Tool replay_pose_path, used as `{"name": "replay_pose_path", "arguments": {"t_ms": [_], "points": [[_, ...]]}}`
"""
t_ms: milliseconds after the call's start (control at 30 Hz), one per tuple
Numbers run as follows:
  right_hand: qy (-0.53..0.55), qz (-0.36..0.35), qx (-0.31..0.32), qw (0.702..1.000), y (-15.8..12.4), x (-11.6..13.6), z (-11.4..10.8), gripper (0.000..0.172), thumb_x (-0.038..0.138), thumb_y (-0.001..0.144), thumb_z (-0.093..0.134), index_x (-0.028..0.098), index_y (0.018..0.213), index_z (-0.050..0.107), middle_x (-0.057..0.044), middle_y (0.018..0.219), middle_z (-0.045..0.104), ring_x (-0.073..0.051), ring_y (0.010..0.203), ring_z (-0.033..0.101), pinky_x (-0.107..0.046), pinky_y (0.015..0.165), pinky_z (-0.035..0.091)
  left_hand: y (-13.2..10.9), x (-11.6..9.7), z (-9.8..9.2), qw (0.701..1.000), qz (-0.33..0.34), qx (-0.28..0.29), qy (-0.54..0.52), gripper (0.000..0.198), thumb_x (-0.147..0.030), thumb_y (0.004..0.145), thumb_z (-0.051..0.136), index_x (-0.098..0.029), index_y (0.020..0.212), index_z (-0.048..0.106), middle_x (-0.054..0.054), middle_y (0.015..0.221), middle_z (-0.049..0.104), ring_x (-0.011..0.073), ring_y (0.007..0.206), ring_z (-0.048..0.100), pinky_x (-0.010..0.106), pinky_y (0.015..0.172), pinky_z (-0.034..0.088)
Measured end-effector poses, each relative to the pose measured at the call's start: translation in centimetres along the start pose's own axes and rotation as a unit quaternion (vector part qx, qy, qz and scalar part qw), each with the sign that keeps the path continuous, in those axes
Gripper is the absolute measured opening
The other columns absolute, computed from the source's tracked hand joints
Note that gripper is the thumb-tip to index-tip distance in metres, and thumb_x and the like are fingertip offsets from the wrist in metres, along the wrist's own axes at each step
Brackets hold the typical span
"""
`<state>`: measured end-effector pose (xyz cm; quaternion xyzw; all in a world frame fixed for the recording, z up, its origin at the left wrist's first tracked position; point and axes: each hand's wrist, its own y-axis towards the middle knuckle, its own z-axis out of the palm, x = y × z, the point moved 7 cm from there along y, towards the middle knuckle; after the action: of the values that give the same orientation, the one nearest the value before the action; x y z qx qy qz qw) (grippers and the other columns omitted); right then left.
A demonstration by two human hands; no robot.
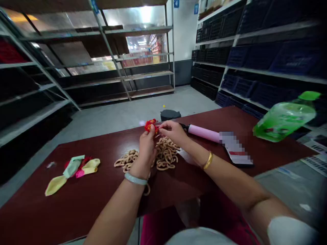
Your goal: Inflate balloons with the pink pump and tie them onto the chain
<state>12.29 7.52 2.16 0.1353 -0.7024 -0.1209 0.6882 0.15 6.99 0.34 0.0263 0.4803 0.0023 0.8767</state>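
Between the thumb and fingers of my left hand (148, 146) is a small red ornament with yellow details (151, 126), raised above the table. My right hand (173, 132) meets it from the right, fingertips pinched together close to its edge; whatever they pinch is too small to make out. Beneath both hands lies a pile of tan, curved, ring-like pieces (167, 153), spread to either side of my left wrist. One loose piece (146, 190) lies nearer me, partly hidden by that wrist.
Several limp balloons (73, 166) lie on the dark red table (102, 211) at left. To the right are a pink-handled tool (204, 133), a phone (236, 149) and a bottle of green liquid (283, 119). Shelving racks (122, 80) and dark crates (240, 86) stand beyond.
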Motion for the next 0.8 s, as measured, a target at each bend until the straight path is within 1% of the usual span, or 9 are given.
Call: {"name": "replay_pose_path", "arguments": {"t_ms": [167, 267, 333, 400, 500, 567, 633, 700, 800], "points": [[0.020, 0.013, -0.019, 1.000, -0.7, -0.7, -1.0, 0.019, 0.034, 0.075, 0.064, 0.018, 0.084, 0.062, 0.001, 0.074, 0.064, -0.011, 0.061, 0.058, -0.026, 0.061, 0.047, 1.2, -0.8, -1.9, 0.984, 0.044, -0.037, 0.170, 0.033, -0.038, 0.063, 0.082, -0.010, 0.072, 0.069, 0.004, 0.062, 0.067, 0.0110, 0.051, 0.058, 0.020, 0.051, 0.046], [0.055, 0.024, -0.059, 0.996, -0.7, -0.4, -2.5, 0.021, 0.036, 0.075, 0.064, 0.018, 0.085, 0.062, 0.002, 0.071, 0.063, -0.010, 0.057, 0.058, -0.025, 0.058, 0.047, 1.9, -1.6, -3.2, 0.985, 0.034, -0.062, 0.158, 0.034, -0.042, 0.067, 0.079, -0.011, 0.069, 0.065, 0.001, 0.054, 0.061, 0.0088, 0.044, 0.053, 0.018, 0.045, 0.042], [0.091, 0.042, -0.076, 0.992, -0.6, -0.4, -3.2, 0.024, 0.038, 0.072, 0.068, 0.018, 0.084, 0.062, 0.003, 0.068, 0.063, -0.011, 0.056, 0.058, -0.026, 0.057, 0.047, 2.0, -1.6, -3.8, 0.993, -0.015, -0.083, 0.078, 0.032, -0.041, 0.072, 0.077, -0.013, 0.070, 0.062, 0.000, 0.054, 0.060, 0.0087, 0.044, 0.053, 0.019, 0.046, 0.044], [0.111, 0.066, -0.050, 0.990, -0.6, -0.4, -3.0, 0.026, 0.039, 0.069, 0.071, 0.017, 0.081, 0.062, 0.003, 0.066, 0.062, -0.011, 0.054, 0.057, -0.026, 0.056, 0.046, 1.6, -1.0, -3.6, 0.993, -0.086, -0.081, -0.023, 0.031, -0.041, 0.079, 0.071, -0.013, 0.071, 0.061, 0.001, 0.058, 0.062, 0.0103, 0.050, 0.058, 0.022, 0.054, 0.051], [0.137, 0.077, -0.028, 0.987, -0.7, -0.3, -2.6, 0.028, 0.039, 0.068, 0.073, 0.017, 0.081, 0.061, 0.003, 0.065, 0.062, -0.011, 0.055, 0.056, -0.026, 0.057, 0.046, 0.5, 0.4, -1.7, 0.972, -0.190, -0.043, -0.132, 0.044, -0.050, 0.092, 0.049, -0.011, 0.080, 0.064, 0.009, 0.073, 0.069, 0.0175, 0.070, 0.068, 0.034, 0.073, 0.056], [0.133, 0.070, -0.035, 0.988, -0.8, -0.2, -2.8, 0.027, 0.039, 0.070, 0.071, 0.018, 0.083, 0.060, 0.002, 0.067, 0.063, -0.011, 0.058, 0.057, -0.027, 0.060, 0.047, -0.7, 1.3, -0.4, 0.958, -0.253, -0.015, -0.132, 0.052, -0.052, 0.094, 0.040, -0.008, 0.083, 0.065, 0.016, 0.082, 0.070, 0.0227, 0.080, 0.070, 0.039, 0.080, 0.055], [0.084, 0.054, -0.050, 0.994, -0.7, -0.1, -3.4, 0.024, 0.039, 0.074, 0.068, 0.018, 0.085, 0.060, 0.001, 0.071, 0.064, -0.012, 0.061, 0.058, -0.028, 0.062, 0.047, -2.0, 2.2, 0.7, 0.948, -0.304, 0.022, -0.095, 0.054, -0.052, 0.094, 0.041, -0.006, 0.083, 0.066, 0.020, 0.086, 0.070, 0.0259, 0.083, 0.070, 0.041, 0.083, 0.054], [-0.030, 0.006, -0.062, 0.998, -0.8, 0.7, -3.9, 0.019, 0.036, 0.079, 0.063, 0.019, 0.087, 0.061, -0.002, 0.078, 0.067, -0.015, 0.068, 0.060, -0.030, 0.066, 0.047, -3.3, 3.0, 1.9, 0.935, -0.342, 0.079, -0.056, 0.055, -0.053, 0.092, 0.043, -0.003, 0.088, 0.067, 0.023, 0.091, 0.070, 0.0273, 0.086, 0.069, 0.040, 0.085, 0.053], [-0.271, -0.132, -0.037, 0.953, -1.6, 2.8, -3.0, 0.013, 0.027, 0.083, 0.059, 0.020, 0.093, 0.065, -0.005, 0.093, 0.070, -0.020, 0.087, 0.061, -0.036, 0.081, 0.045, -4.1, 3.6, 3.1, 0.933, -0.333, 0.132, -0.042, 0.052, -0.053, 0.091, 0.047, -0.006, 0.094, 0.068, 0.020, 0.093, 0.070, 0.0240, 0.084, 0.069, 0.036, 0.082, 0.053]]}}
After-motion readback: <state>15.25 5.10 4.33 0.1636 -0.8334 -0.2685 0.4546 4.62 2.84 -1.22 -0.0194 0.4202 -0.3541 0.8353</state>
